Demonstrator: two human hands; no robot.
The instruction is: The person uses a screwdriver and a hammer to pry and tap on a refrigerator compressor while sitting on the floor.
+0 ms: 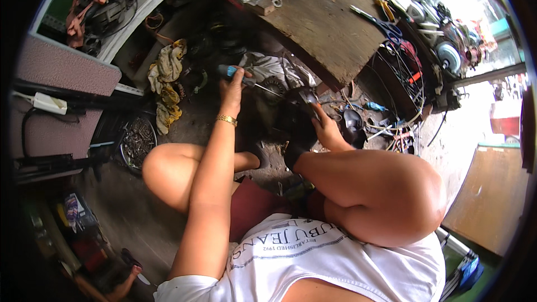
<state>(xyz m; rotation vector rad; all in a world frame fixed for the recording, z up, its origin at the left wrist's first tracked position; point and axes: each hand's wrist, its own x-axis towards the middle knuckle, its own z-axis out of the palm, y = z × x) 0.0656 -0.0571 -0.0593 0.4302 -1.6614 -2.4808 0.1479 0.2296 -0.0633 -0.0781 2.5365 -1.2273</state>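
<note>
My left hand (232, 92), with a gold band at its wrist, is closed round a screwdriver (227, 71) with a blue and dark handle. Its thin metal shaft slants right and down toward a dark machine part (299, 109) between my feet. My right hand (326, 127) is closed against the right side of that part, thumb near its upper edge. Shadow hides the part's exact kind and where the screwdriver's tip meets it. A round ridged metal piece (273, 86) lies just behind the shaft, beside a grey-white cloth (263, 64).
A wooden workbench (324, 28) stands ahead, with scissors (386, 27) on it. Stained yellowish rags (166, 78) lie left, above a bowl (124, 154) of small metal pieces. Tangled wires and scraps (391, 126) litter the floor at right. A brown board (486, 196) is far right.
</note>
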